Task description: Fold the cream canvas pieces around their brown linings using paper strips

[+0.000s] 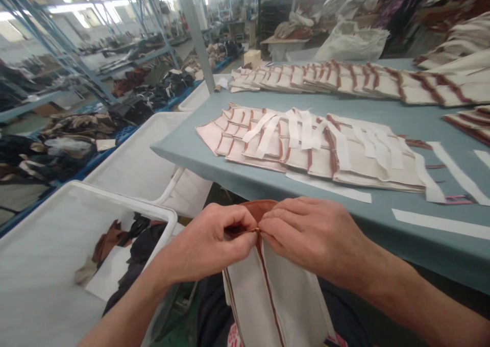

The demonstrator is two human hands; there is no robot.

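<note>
A cream fabric piece (287, 291) with a brown seam down its middle hangs over my lap, its brown inner side showing at the top edge. My left hand (214, 237) pinches that top edge just left of the seam. Close against it, my right hand (306, 229) grips the same edge on the right, fingers folded over it. The fingertips of both hands meet at the seam and partly cover it. On the table ahead lies an overlapping row of similar cream pieces (298, 153) with brown edges, several white strips (271, 135) across them.
A blue-grey table (214, 99) spans the right, with another row of cream pieces (344, 81) at the back and a loose white strip (440, 223) near its front edge. White bins (46, 219) stand at left, the nearest holding dark and brown scraps (133, 240). A metal post (199, 35) rises behind.
</note>
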